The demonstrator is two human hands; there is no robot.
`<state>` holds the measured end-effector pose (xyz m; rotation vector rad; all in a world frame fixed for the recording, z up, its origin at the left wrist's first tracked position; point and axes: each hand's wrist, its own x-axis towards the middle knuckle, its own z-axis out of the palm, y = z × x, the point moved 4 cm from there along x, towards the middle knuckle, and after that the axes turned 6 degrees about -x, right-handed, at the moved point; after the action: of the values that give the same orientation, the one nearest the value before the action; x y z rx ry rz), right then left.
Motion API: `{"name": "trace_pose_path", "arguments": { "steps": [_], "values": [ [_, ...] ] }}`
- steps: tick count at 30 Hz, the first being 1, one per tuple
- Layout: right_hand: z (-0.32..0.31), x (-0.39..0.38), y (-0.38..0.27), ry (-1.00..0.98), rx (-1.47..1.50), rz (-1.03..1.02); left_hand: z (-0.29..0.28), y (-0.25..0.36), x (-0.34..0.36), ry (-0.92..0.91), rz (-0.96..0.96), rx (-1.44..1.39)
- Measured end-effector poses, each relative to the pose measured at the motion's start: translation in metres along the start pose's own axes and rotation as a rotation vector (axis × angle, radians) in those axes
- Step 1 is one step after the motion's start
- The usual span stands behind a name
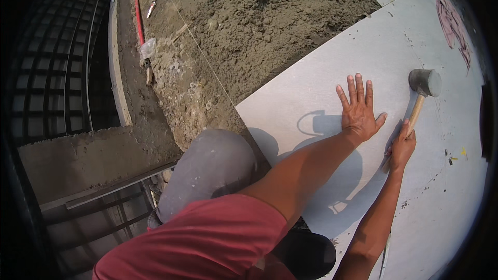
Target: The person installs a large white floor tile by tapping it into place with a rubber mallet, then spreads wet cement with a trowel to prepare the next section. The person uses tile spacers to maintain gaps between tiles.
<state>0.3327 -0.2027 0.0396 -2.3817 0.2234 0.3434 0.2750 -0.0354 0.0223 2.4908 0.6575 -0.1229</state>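
Observation:
My left hand (359, 112) lies flat on a large light-grey tile (301, 91), its fingers spread. To its right, my right hand (402, 149) is wrapped round the wooden handle of a rubber mallet (425, 83). The mallet's dark grey head points away from me, over the pale tiled surface; whether it touches the tile I cannot tell. Shadows of my body and arms fall across the tile beneath both hands. A taut string line (194, 39) runs diagonally to the tile's left corner.
Beyond the tile's far edge spreads rough, damp mortar (275, 15). A red-handled tool (138, 15) and crumpled clear plastic (148, 49) lie along the left ledge. Further left is a dark metal grid (46, 72) past a concrete edge. A pink cloth (451, 23) lies at far right.

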Motion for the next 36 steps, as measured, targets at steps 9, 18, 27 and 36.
{"name": "trace_pose_path", "arguments": {
  "steps": [9, 18, 27, 36],
  "values": [
    [0.015, -0.102, 0.039, -0.137, 0.339, 0.061, -0.024, -0.067, -0.064, -0.118, 0.457, 0.141],
    [-0.020, -0.181, 0.008, -0.053, 0.365, 0.267, -0.073, -0.127, -0.094, -0.280, 0.260, 0.310],
    [-0.110, -0.187, -0.107, 0.362, 0.808, -0.524, -0.067, -0.133, -0.101, -0.298, 0.257, 0.377],
    [-0.013, -0.206, -0.042, -0.148, 0.322, -0.060, -0.055, -0.144, -0.105, -0.187, 0.289, 0.339]
  ]
}}
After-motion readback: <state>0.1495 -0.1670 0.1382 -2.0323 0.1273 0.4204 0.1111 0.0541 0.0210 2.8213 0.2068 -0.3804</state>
